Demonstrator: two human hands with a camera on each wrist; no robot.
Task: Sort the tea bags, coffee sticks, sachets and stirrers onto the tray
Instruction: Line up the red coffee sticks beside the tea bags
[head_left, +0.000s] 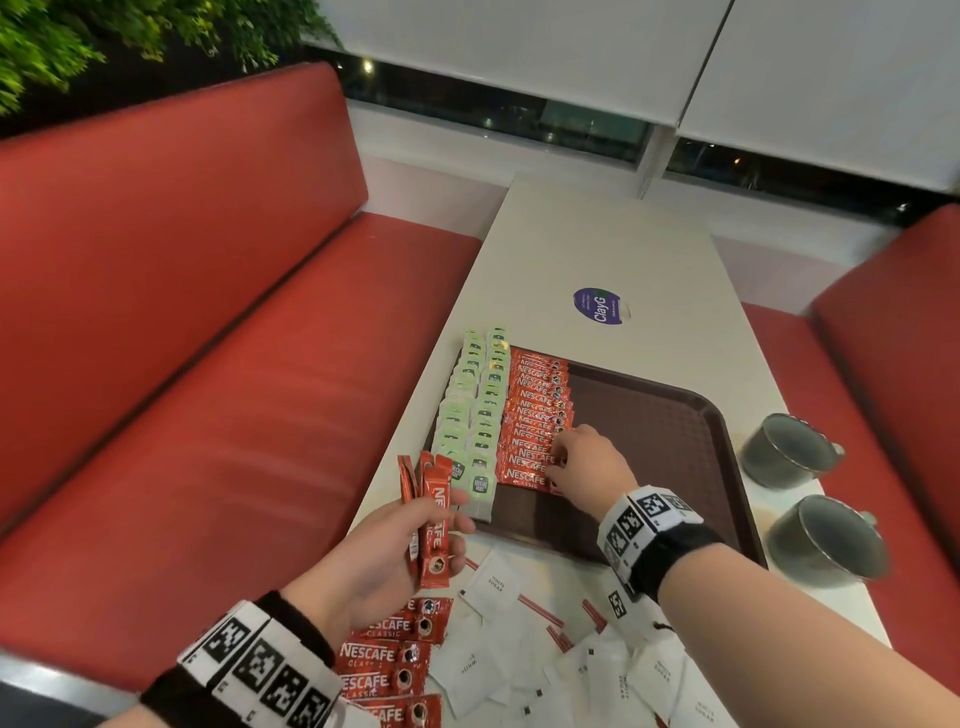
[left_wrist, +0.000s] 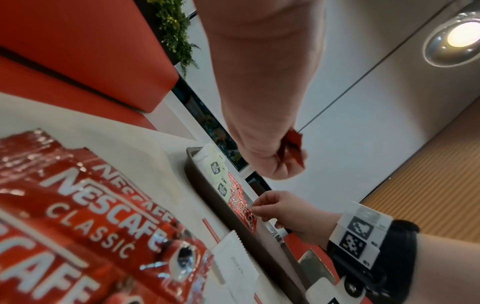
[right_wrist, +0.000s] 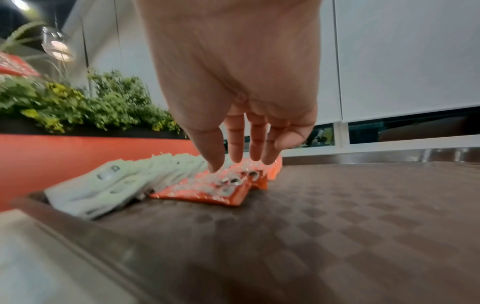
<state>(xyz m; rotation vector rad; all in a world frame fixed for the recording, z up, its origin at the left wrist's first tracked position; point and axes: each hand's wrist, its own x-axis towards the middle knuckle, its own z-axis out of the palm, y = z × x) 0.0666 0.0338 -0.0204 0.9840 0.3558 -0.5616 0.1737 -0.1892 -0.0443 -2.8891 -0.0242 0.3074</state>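
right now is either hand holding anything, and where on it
The left hand grips a few Nescafe coffee sticks around their middle. The right hand holds nothing; its straight fingers touch the coffee sticks on the tray.

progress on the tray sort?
Done: two rows of green tea bags and most of a Nescafe stick row on the tray. In hand: left hand holds spare sticks; right hand touches the row. Left: loose sticks, white sugar sachets, stirrers.

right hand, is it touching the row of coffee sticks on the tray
Touching. The right wrist view shows the right hand's fingertips pressed onto the coffee sticks.
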